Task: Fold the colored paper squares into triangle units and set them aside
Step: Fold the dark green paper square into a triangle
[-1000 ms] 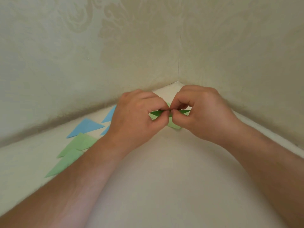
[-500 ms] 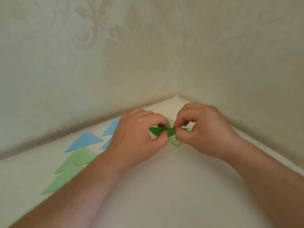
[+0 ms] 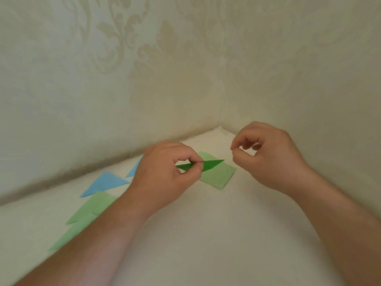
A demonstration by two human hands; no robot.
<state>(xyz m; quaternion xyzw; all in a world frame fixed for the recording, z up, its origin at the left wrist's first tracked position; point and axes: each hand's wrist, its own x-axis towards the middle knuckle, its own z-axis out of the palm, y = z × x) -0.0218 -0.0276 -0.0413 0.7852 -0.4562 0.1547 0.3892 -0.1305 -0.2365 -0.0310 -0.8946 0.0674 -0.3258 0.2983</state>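
The left hand (image 3: 165, 172) pinches a dark green folded piece (image 3: 210, 164) between its thumb and first finger. The piece is thin and pointy, and its tip sticks out to the right, up off the table. The right hand (image 3: 268, 159) is just beside it but not touching it. Its fingers are curled in, with thumb and first finger close together, and they hold nothing.

Under the dark green piece lies a light green paper square (image 3: 218, 176), flat on the white table (image 3: 206, 234). It sits near the corner where the two walls meet.

To the left, set aside, are blue triangles (image 3: 105, 182), one big and one partly hidden behind the left hand. Closer to the front edge are light green triangles (image 3: 90, 209), lying flat and overlapping a bit, partly covered by the left arm.

The walls (image 3: 144, 79) have a pale swirly leaf pattern. No words or labels can be read on the papers or the walls.
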